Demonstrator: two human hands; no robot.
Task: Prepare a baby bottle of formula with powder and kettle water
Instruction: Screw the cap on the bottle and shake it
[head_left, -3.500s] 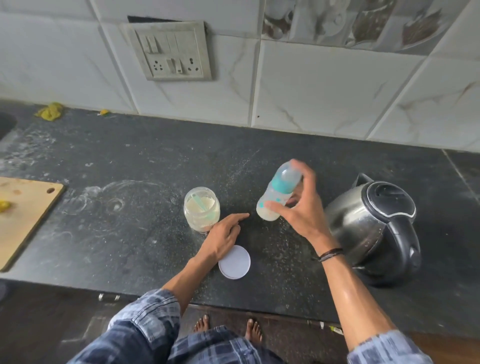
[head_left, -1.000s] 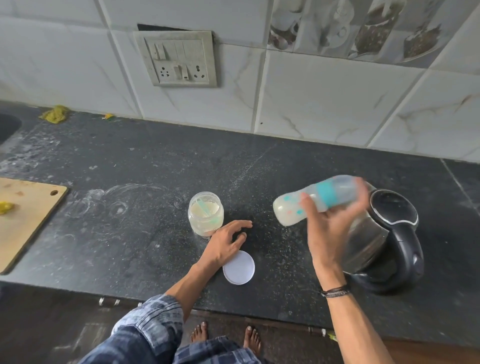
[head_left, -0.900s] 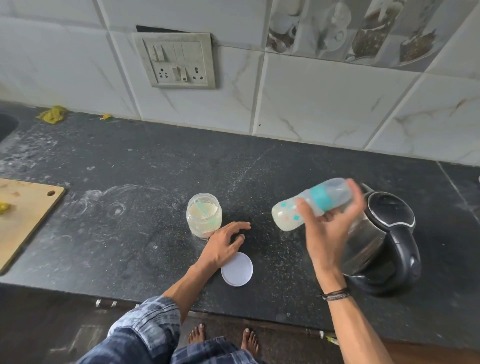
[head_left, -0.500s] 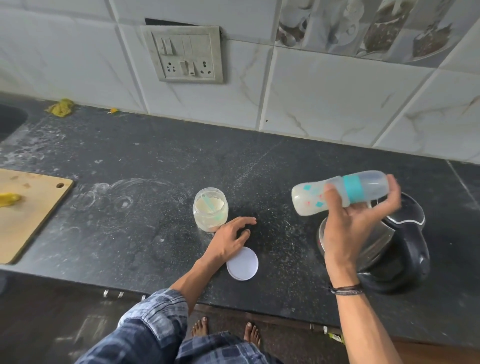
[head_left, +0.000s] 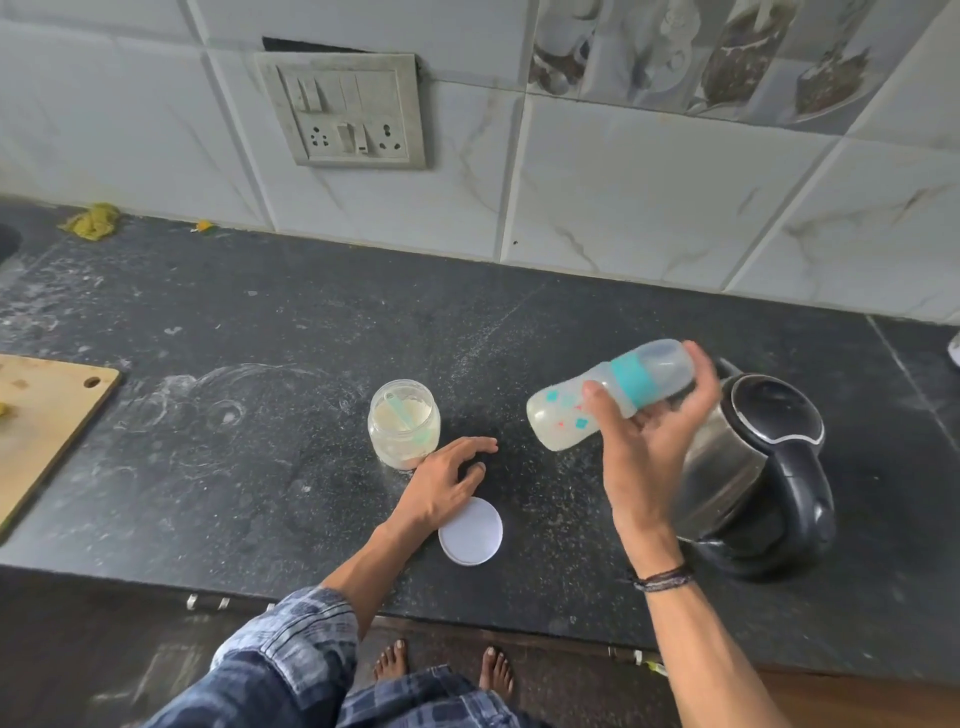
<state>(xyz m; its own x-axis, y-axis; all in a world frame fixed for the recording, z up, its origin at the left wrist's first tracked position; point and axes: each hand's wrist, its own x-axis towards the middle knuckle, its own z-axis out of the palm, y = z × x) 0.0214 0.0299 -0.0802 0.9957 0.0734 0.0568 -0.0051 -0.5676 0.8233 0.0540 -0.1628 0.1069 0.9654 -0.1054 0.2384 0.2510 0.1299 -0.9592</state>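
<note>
Your R hand (head_left: 649, 447) grips the capped bottle (head_left: 608, 400), tilted sideways above the counter (head_left: 249, 467) by the kettle (head_left: 753, 467). Your L hand (head_left: 441, 483) lies loose beside the jar (head_left: 404, 423). Powder + water look in; prob. left: mixing, plus 1 lid (head_left: 470, 530) to refit.

The right hand (head_left: 649, 441) was held up, palm turned back toward the person, thumb and fingers curled round a bottle (head_left: 608, 400) tipped nearly sideways. A dark band (head_left: 662, 578) circled that wrist. The left hand (head_left: 441, 488) lay low, palm down, fingers spread and relaxed, forearm bare below a rolled sleeve (head_left: 291, 639).
</note>
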